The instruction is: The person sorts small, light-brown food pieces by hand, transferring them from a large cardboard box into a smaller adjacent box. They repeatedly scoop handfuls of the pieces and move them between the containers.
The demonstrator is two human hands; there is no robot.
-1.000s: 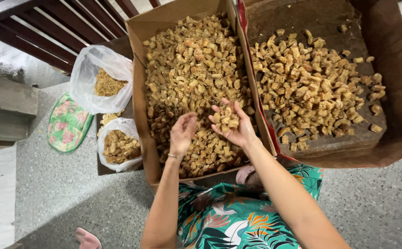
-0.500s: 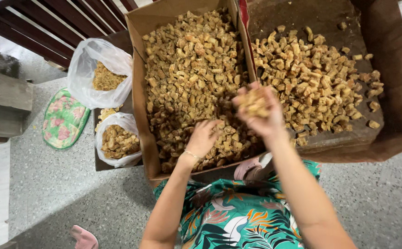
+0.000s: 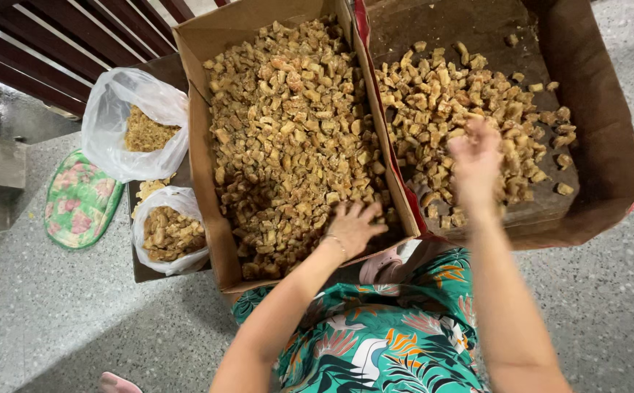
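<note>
Floor mat: a flowered green pad (image 3: 78,204) lies at far left on the speckled floor, beside a dark slatted railing (image 3: 77,44).
Bags: two clear plastic bags, the upper bag (image 3: 136,124) and the lower bag (image 3: 168,231), each hold some of the golden-brown chunks and stand just beside the left box.
Left box: a tall cardboard carton (image 3: 204,182) is heaped nearly full of chunks (image 3: 288,131).
Left hand: the left hand (image 3: 353,227) rests palm down on the heap at the near end of that carton, fingers spread wide and touching the pieces; whether any are gripped underneath cannot be told.
Divider: the two cartons stand wall to wall, a red-edged flap between them.
Right box: the darker carton (image 3: 608,145) holds a thinner scatter of chunks (image 3: 440,102) across its floor.
Right hand: the right hand (image 3: 475,161), blurred, hovers over that scatter with fingers loosely parted; pieces lie directly below and around it, and whether it holds any cannot be told.
</note>
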